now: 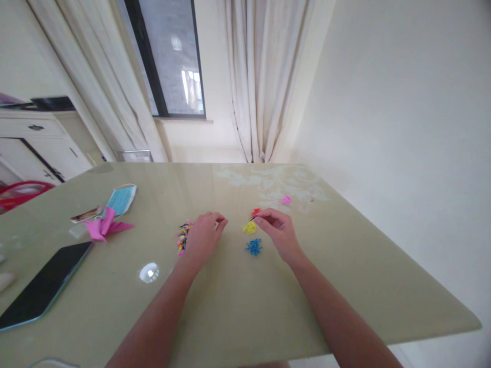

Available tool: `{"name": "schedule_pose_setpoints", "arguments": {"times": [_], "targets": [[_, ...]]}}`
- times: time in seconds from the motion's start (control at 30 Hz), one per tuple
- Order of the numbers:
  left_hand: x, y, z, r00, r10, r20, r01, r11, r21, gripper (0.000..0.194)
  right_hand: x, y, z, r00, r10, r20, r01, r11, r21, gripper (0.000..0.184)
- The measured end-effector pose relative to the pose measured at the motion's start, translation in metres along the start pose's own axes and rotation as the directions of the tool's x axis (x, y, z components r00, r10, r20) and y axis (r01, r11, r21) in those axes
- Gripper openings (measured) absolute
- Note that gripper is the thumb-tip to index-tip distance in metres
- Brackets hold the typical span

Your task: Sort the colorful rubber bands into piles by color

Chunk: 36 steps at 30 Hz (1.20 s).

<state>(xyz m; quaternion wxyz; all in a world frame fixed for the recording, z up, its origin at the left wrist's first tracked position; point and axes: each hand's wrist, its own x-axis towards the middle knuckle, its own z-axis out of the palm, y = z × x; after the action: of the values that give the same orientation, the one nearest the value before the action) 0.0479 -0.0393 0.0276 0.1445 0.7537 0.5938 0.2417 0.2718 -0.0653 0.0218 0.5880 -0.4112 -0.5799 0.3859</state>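
Note:
My right hand (279, 231) is pinched on a small black rubber band (252, 219), held just above the sorted piles. Under its fingertips lie a red pile (255, 211) and a yellow pile (249, 228) of little rubber bands. Nearer to me is a blue pile (253, 247), and farther back a pink pile (286, 200). My left hand (205, 232) is beside a mixed-colour heap of rubber bands (183, 237), partly covering it. Its thumb and fingers are drawn together; whatever is between them cannot be made out.
On the left of the glossy table (230, 317) are a pink folded-paper shape (105, 225), a blue face mask (121, 199) and a dark tablet (46, 281). A round, shiny spot (149, 272) shows near my left forearm. A wall (414, 128) stands along the right.

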Motion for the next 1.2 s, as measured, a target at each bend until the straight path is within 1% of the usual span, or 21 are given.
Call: {"name": "schedule_pose_setpoints", "arguments": {"times": [0.03, 0.07, 0.1, 0.17, 0.23, 0.33, 0.47, 0.57, 0.6, 0.67, 0.7, 0.77, 0.87, 0.93, 1.1, 1.2], "targets": [[-0.001, -0.002, -0.001, 0.999, -0.031, -0.026, 0.035, 0.985, 0.168, 0.029, 0.0, -0.002, -0.002, 1.0, 0.007, -0.018, -0.007, 0.999, 0.043, 0.016], [-0.003, -0.004, -0.001, 0.998, -0.058, -0.033, 0.065, 0.951, 0.303, 0.029, -0.001, -0.004, -0.004, 0.999, 0.008, -0.035, -0.006, 0.998, 0.067, 0.015], [-0.004, -0.006, -0.001, 0.997, -0.08, -0.021, 0.082, 0.914, 0.397, 0.029, -0.001, -0.006, -0.005, 0.999, 0.002, -0.053, 0.002, 0.997, 0.076, 0.015], [-0.006, -0.008, 0.0, 0.993, -0.111, 0.025, 0.085, 0.871, 0.485, 0.029, -0.001, -0.008, -0.008, 0.996, -0.017, -0.084, 0.022, 0.998, 0.056, 0.015], [-0.006, -0.01, 0.001, 0.991, -0.117, 0.059, 0.072, 0.865, 0.497, 0.029, -0.001, -0.01, -0.01, 0.993, -0.037, -0.112, 0.038, 0.999, 0.007, 0.016], [-0.003, -0.012, 0.003, 0.992, -0.101, 0.071, 0.057, 0.885, 0.461, 0.028, -0.001, -0.013, -0.014, 0.99, -0.042, -0.138, 0.033, 0.997, -0.067, 0.02], [0.0, -0.015, 0.006, 0.995, -0.088, 0.048, 0.061, 0.908, 0.414, 0.025, -0.001, -0.018, -0.024, 0.98, -0.05, -0.192, 0.024, 0.991, -0.133, 0.024], [0.002, -0.015, 0.008, 0.996, -0.082, 0.032, 0.061, 0.907, 0.418, 0.029, -0.004, -0.019, -0.041, 0.98, -0.024, -0.197, -0.035, 0.956, -0.291, 0.026], [0.002, -0.015, 0.009, 0.997, -0.075, 0.024, 0.058, 0.903, 0.425, 0.031, -0.006, -0.018, -0.048, 0.984, 0.007, -0.179, -0.074, 0.927, -0.369, 0.027], [0.003, -0.013, 0.009, 0.998, -0.065, 0.002, 0.058, 0.899, 0.434, 0.033, -0.012, -0.013, -0.063, 0.989, 0.079, -0.121, -0.133, 0.823, -0.552, 0.027], [0.004, -0.012, 0.009, 0.998, -0.066, -0.01, 0.064, 0.902, 0.427, 0.033, -0.015, -0.01, -0.07, 0.99, 0.1, -0.095, -0.138, 0.77, -0.622, 0.026], [0.006, -0.009, 0.008, 0.997, -0.076, -0.03, 0.082, 0.92, 0.384, 0.031, -0.023, -0.003, -0.082, 0.989, 0.125, -0.086, -0.148, 0.688, -0.71, 0.024], [0.007, -0.006, 0.008, 0.996, -0.072, -0.044, 0.08, 0.97, 0.228, 0.026, -0.033, 0.005, -0.092, 0.985, 0.124, -0.12, -0.171, 0.611, -0.773, 0.021], [0.008, -0.006, 0.01, 0.997, -0.054, -0.051, 0.059, 0.993, 0.104, 0.023, -0.04, 0.009, -0.095, 0.982, 0.114, -0.151, -0.189, 0.585, -0.789, 0.017], [0.011, -0.009, 0.016, 0.998, -0.03, -0.052, 0.026, 0.996, -0.089, 0.015, -0.05, 0.011, -0.097, 0.97, 0.053, -0.238, -0.227, 0.558, -0.798, 0.008], [0.012, -0.012, 0.017, 0.997, -0.038, -0.064, 0.03, 0.992, -0.121, 0.019, -0.046, 0.005, -0.089, 0.973, 0.008, -0.231, -0.194, 0.568, -0.8, 0.003]]}}
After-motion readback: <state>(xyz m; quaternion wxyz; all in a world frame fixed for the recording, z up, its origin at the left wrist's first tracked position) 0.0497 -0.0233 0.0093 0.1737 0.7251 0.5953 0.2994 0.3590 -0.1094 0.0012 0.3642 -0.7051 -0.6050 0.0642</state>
